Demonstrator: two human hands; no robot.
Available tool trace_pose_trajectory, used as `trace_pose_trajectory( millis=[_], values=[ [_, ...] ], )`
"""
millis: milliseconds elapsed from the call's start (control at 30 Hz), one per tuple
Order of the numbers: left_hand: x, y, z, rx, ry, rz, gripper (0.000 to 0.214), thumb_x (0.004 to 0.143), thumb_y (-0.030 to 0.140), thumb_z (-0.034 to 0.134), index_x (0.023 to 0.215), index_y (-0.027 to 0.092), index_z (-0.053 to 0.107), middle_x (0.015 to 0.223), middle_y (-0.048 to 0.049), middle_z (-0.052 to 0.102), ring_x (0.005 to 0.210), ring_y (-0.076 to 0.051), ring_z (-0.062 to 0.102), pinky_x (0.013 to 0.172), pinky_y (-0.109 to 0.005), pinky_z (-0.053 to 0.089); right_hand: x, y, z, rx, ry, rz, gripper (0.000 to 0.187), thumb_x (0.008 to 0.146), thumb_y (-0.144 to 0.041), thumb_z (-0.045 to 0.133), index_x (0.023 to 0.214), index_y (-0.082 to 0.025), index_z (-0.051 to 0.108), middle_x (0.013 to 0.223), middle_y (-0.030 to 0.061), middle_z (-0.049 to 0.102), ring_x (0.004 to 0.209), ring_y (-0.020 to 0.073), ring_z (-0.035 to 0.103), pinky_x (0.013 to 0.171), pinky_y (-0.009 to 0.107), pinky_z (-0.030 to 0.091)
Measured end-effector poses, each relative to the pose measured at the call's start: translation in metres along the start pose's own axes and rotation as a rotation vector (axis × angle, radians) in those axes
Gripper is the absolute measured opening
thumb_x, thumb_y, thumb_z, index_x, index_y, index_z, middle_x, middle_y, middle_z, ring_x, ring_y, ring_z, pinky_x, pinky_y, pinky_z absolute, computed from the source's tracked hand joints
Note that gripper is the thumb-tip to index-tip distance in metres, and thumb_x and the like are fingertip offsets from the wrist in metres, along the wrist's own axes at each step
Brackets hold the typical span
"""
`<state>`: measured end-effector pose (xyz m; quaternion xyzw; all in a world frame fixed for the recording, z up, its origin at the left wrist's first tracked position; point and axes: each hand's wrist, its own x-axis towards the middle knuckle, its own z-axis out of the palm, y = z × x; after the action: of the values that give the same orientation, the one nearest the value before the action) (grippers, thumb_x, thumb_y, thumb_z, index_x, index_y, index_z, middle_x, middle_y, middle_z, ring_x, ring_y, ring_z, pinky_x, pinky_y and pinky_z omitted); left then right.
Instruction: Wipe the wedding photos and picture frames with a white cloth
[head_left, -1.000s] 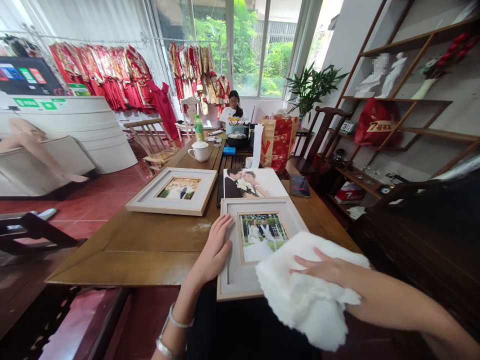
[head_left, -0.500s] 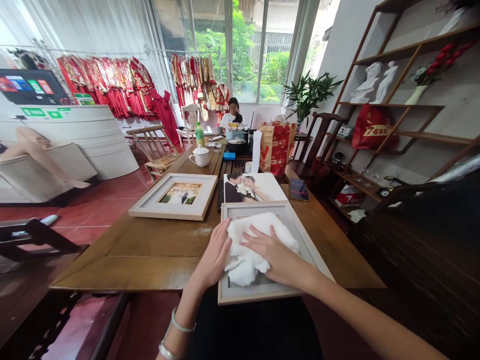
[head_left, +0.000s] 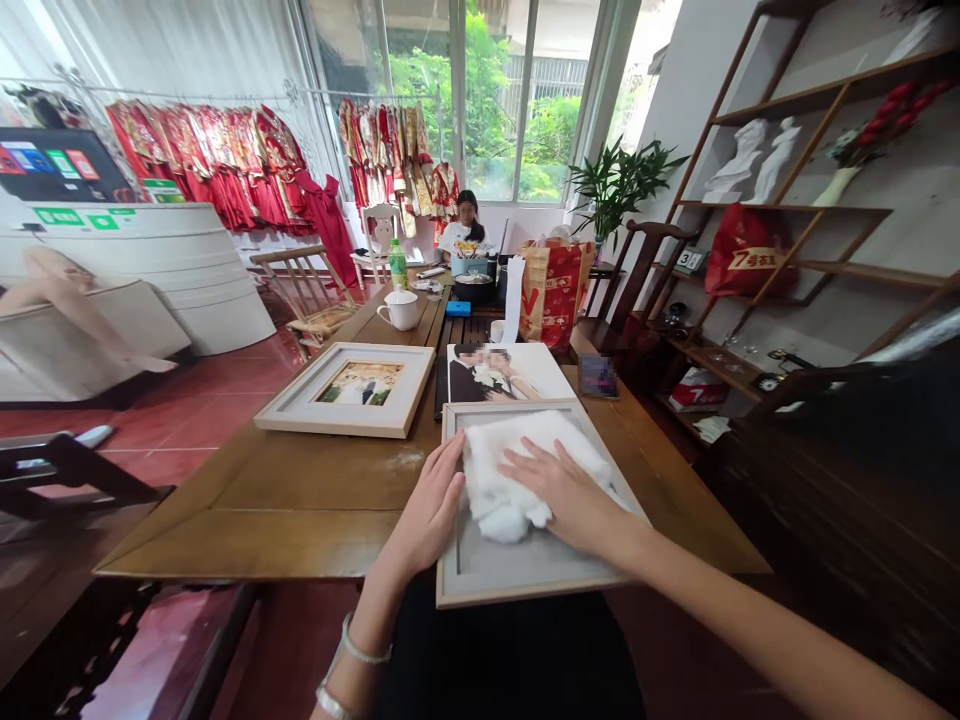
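A picture frame with a pale wooden border lies in front of me, its near edge at the table's front. My right hand is spread flat on a fluffy white cloth that covers much of the frame's face. My left hand rests along the frame's left edge with its fingers stretched out, beside the cloth. What the cloth covers is hidden. Just beyond the frame lies a wedding photo print. To the left, a second picture frame holds a small photo of a couple.
On the wooden table stand a lidded white cup, a green bottle and a red paper bag. A phone lies at the right edge. One person sits at the far end. Shelves line the right.
My right hand has slid the white cloth a little up and to the right, baring more of the frame's lower face. My left hand has stayed at the left edge.
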<state>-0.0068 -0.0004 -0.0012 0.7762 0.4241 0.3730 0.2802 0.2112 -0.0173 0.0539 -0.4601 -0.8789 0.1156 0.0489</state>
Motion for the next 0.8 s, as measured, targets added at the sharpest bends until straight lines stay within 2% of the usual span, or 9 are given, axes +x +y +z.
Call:
trace_pose_trajectory(
  millis=[133,233,300,400,500,600,700,800],
  values=[
    [-0.001,-0.002,0.001,-0.014,-0.006,0.005,0.053,0.098,0.041,0.025,0.147,0.023,0.020,0.156,-0.0049,0.019,0.143,-0.024,0.015,0.117,-0.045,0.013,0.050,0.015,-0.003,-0.074,0.117,-0.022,0.073,0.069,0.003,0.042,0.139,-0.016,0.039,0.147,0.0109,0.036,0.138,0.0336,0.019,0.106,0.063,0.019],
    [-0.002,-0.005,0.003,-0.044,0.000,-0.026,0.057,0.097,0.043,0.025,0.149,0.025,0.006,0.158,-0.0027,0.005,0.144,-0.023,0.006,0.117,-0.043,0.009,0.075,0.014,-0.008,-0.065,0.112,-0.090,0.071,0.070,0.002,0.042,0.138,-0.020,0.039,0.149,0.0077,0.034,0.140,0.0321,0.016,0.105,0.065,0.017],
    [-0.003,-0.006,0.004,-0.073,0.005,-0.057,0.061,0.097,0.044,0.023,0.148,0.025,-0.004,0.158,-0.0014,-0.004,0.144,-0.022,-0.001,0.118,-0.042,0.005,0.080,0.009,-0.008,-0.056,0.085,-0.139,0.066,0.072,0.000,0.042,0.134,-0.021,0.044,0.146,0.0062,0.039,0.139,0.0326,0.017,0.103,0.068,0.017],
    [-0.003,-0.006,0.004,-0.110,0.004,-0.086,0.062,0.097,0.046,0.020,0.147,0.025,-0.011,0.157,-0.0001,-0.009,0.143,-0.020,-0.007,0.117,-0.042,0.002,0.066,-0.003,-0.003,-0.026,0.046,-0.185,0.059,0.075,-0.004,0.042,0.131,-0.019,0.047,0.141,0.0089,0.046,0.137,0.0340,0.022,0.101,0.069,0.020],
    [-0.003,-0.005,0.003,-0.121,0.009,-0.060,0.062,0.096,0.048,0.017,0.147,0.025,-0.010,0.157,0.0003,-0.011,0.143,-0.019,-0.007,0.117,-0.041,0.001,0.034,-0.017,0.001,0.059,-0.011,-0.231,0.058,0.078,-0.010,0.043,0.135,-0.015,0.043,0.143,0.0117,0.043,0.137,0.0353,0.021,0.102,0.069,0.019],
    [-0.003,-0.004,0.002,-0.108,0.026,-0.042,0.059,0.096,0.048,0.016,0.149,0.024,0.004,0.158,-0.0021,-0.001,0.144,-0.020,0.001,0.117,-0.042,0.004,-0.002,-0.029,-0.003,0.147,-0.112,-0.292,0.063,0.076,-0.011,0.047,0.138,-0.018,0.039,0.143,0.0097,0.043,0.139,0.0340,0.017,0.104,0.069,0.014],
    [-0.003,-0.004,0.001,-0.054,0.012,-0.071,0.053,0.097,0.044,0.022,0.146,0.023,0.024,0.157,-0.0048,0.014,0.144,-0.021,0.009,0.117,-0.042,0.010,-0.030,-0.032,-0.013,0.197,-0.214,-0.336,0.068,0.071,-0.006,0.049,0.136,-0.023,0.042,0.141,0.0060,0.046,0.139,0.0289,0.019,0.109,0.063,0.012],
    [-0.003,-0.004,0.000,-0.007,-0.006,-0.032,0.048,0.097,0.036,0.033,0.143,0.024,0.029,0.155,-0.0058,0.022,0.144,-0.021,0.009,0.116,-0.043,0.013,-0.040,-0.022,-0.019,0.179,-0.220,-0.255,0.062,0.074,-0.006,0.047,0.133,-0.025,0.047,0.140,0.0042,0.048,0.138,0.0273,0.025,0.111,0.058,0.014]
  ],
)
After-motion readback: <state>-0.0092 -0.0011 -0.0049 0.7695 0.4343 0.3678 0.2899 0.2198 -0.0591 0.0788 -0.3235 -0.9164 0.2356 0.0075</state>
